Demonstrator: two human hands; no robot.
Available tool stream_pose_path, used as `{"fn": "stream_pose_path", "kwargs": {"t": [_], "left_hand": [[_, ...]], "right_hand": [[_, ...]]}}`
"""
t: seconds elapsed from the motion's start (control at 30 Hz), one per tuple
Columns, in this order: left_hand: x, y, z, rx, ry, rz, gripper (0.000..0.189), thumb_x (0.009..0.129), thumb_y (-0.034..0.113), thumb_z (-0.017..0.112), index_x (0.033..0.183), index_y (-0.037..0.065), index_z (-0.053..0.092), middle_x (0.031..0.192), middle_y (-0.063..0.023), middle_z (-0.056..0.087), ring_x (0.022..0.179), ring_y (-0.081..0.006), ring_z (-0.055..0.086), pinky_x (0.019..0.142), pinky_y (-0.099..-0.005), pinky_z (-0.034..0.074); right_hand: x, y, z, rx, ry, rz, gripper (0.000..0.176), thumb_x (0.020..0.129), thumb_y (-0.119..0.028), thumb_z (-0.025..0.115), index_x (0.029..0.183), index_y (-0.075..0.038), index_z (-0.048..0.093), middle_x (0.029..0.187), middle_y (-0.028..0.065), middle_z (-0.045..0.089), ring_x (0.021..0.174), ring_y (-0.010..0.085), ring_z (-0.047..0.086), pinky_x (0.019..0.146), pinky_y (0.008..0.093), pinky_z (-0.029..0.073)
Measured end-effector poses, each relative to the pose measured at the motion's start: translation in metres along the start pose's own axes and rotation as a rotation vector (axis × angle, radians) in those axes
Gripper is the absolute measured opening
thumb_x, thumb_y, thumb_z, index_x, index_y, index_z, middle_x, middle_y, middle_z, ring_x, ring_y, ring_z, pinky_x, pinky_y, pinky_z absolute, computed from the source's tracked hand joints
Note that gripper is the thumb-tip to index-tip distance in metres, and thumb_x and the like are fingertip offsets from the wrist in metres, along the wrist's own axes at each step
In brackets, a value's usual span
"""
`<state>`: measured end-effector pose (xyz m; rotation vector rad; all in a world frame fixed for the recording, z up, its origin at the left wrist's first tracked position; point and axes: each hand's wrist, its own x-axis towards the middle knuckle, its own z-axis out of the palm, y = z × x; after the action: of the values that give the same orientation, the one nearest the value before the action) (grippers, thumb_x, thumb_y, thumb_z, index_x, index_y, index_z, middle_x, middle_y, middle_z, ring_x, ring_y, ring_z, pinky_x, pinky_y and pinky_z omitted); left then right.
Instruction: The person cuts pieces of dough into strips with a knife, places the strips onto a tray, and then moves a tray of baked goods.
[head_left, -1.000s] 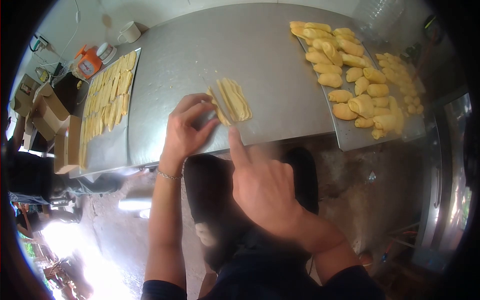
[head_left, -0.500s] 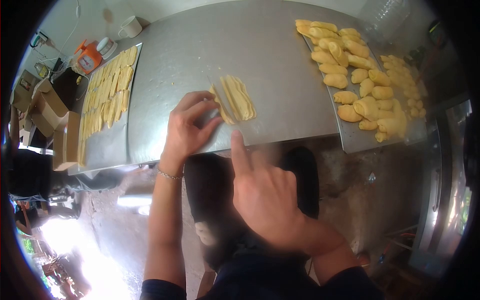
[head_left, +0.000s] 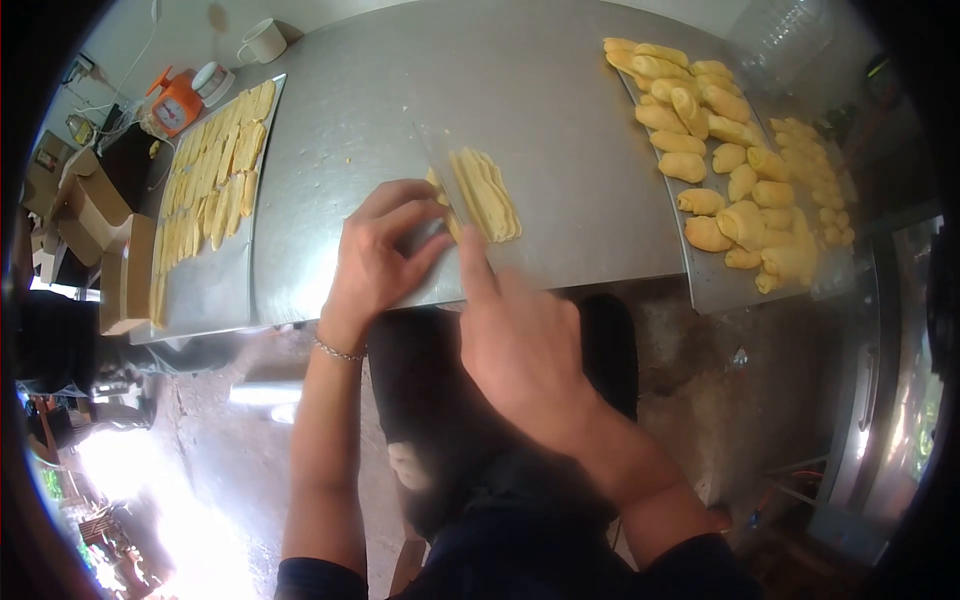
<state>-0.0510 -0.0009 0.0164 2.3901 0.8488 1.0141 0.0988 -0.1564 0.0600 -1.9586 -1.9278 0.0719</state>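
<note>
Hands: 2, bare. Right hand (head_left: 520,350): closed on 1 knife (head_left: 449,183), index finger extended along it; handle hidden by the hand. Left hand (head_left: 385,245): fingers and thumb curved with a narrow gap, at 1 thin strip (head_left: 434,178) on the blade's left side; cannot tell whether pinched or only steadied. Bracelet (head_left: 338,351): 1, left wrist.

Dough slab (head_left: 490,200): 1, ridged lengthwise, ridges not countable; lies on the metal table (head_left: 365,100), just right of the blade.

Trays: 2. Left tray (head_left: 205,300): many flat strips (head_left: 220,160), packed too tightly to count. Right tray (head_left: 708,290): more than twenty rolls (head_left: 683,166), some overlapping.

Far left corner: 1 mug (head_left: 264,42), 1 orange scale (head_left: 174,104).
</note>
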Motion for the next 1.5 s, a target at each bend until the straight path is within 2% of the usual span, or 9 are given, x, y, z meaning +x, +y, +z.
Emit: {"fn": "stream_pose_path", "kwargs": {"t": [0.17,0.27,0.47,0.87,1.07,1.1,1.2,1.37,1.5], "left_hand": [[-0.001,0.0,0.0,-0.025,0.016,-0.038,0.025,0.084,0.009,0.092,0.106,0.004,0.082,0.121,-0.0132,0.079,0.101,-0.0366,0.077,0.083,-0.0434,0.064],[-0.002,-0.007,0.0,0.013,0.004,0.022,0.025,0.086,0.005,0.092,0.109,0.0,0.082,0.124,-0.015,0.078,0.101,-0.0318,0.079,0.082,-0.038,0.065],[-0.001,-0.003,0.002,-0.002,0.023,-0.008,0.024,0.083,0.008,0.092,0.104,0.004,0.081,0.119,-0.0127,0.079,0.097,-0.0357,0.077,0.08,-0.0425,0.064],[-0.002,-0.004,0.002,0.004,0.025,0.0,0.021,0.083,0.008,0.091,0.102,0.005,0.081,0.116,-0.0116,0.078,0.094,-0.0347,0.077,0.079,-0.0427,0.064],[-0.001,-0.003,0.002,0.031,0.031,0.05,0.02,0.082,0.005,0.089,0.1,0.004,0.08,0.114,-0.0123,0.077,0.097,-0.0356,0.076,0.082,-0.0443,0.063],[0.001,-0.002,0.002,0.027,0.034,0.053,0.02,0.082,0.005,0.089,0.099,0.004,0.08,0.114,-0.0124,0.077,0.097,-0.0359,0.076,0.082,-0.0445,0.063],[-0.003,-0.005,0.001,0.019,0.041,0.04,0.019,0.082,0.005,0.089,0.099,0.004,0.079,0.114,-0.0127,0.077,0.099,-0.0367,0.076,0.084,-0.0449,0.064],[-0.003,-0.008,0.004,0.01,0.052,0.032,0.021,0.082,0.007,0.09,0.1,0.004,0.08,0.115,-0.0132,0.077,0.1,-0.038,0.076,0.086,-0.0452,0.064],[-0.002,-0.006,0.002,-0.005,0.044,0.043,0.02,0.083,0.007,0.09,0.099,0.004,0.079,0.115,-0.0129,0.077,0.101,-0.0381,0.076,0.087,-0.0457,0.063]], "right_hand": [[0.006,0.007,-0.002,0.028,0.005,-0.051,0.061,0.1,-0.013,0.066,0.158,0.003,0.058,0.092,0.0163,0.075,0.066,0.0314,0.075,0.057,0.0421,0.059],[-0.024,0.003,-0.021,0.042,-0.133,0.031,0.076,0.094,-0.012,0.073,0.167,-0.005,0.051,0.096,0.0184,0.073,0.068,0.0398,0.073,0.064,0.0536,0.06],[-0.022,0.0,-0.015,-0.061,-0.081,-0.031,0.062,0.1,-0.016,0.068,0.159,0.001,0.058,0.091,0.016,0.075,0.066,0.0279,0.076,0.056,0.0402,0.059],[-0.038,0.002,-0.011,-0.123,-0.092,-0.046,0.065,0.099,-0.015,0.068,0.161,0.0,0.057,0.09,0.0121,0.073,0.07,0.0255,0.077,0.054,0.0376,0.059],[0.001,0.005,0.026,-0.151,-0.004,-0.051,0.064,0.099,-0.016,0.067,0.16,0.001,0.058,0.09,0.0118,0.073,0.069,0.0249,0.077,0.057,0.0369,0.061],[0.013,0.001,0.032,-0.116,0.008,-0.004,0.065,0.098,-0.012,0.068,0.161,-0.005,0.056,0.091,0.0125,0.071,0.075,0.0323,0.074,0.064,0.048,0.059],[0.023,0.0,0.035,-0.137,-0.028,0.008,0.064,0.098,-0.013,0.069,0.161,-0.006,0.056,0.091,0.012,0.071,0.08,0.0328,0.075,0.069,0.0493,0.06],[-0.031,0.006,0.011,-0.168,-0.033,-0.036,0.071,0.094,-0.012,0.073,0.163,-0.007,0.058,0.09,0.0131,0.071,0.063,0.0331,0.073,0.054,0.0448,0.059],[-0.025,0.012,0.012,-0.121,-0.064,-0.033,0.069,0.093,-0.012,0.073,0.16,-0.005,0.06,0.09,0.0141,0.073,0.068,0.0356,0.075,0.061,0.0485,0.06]]}}
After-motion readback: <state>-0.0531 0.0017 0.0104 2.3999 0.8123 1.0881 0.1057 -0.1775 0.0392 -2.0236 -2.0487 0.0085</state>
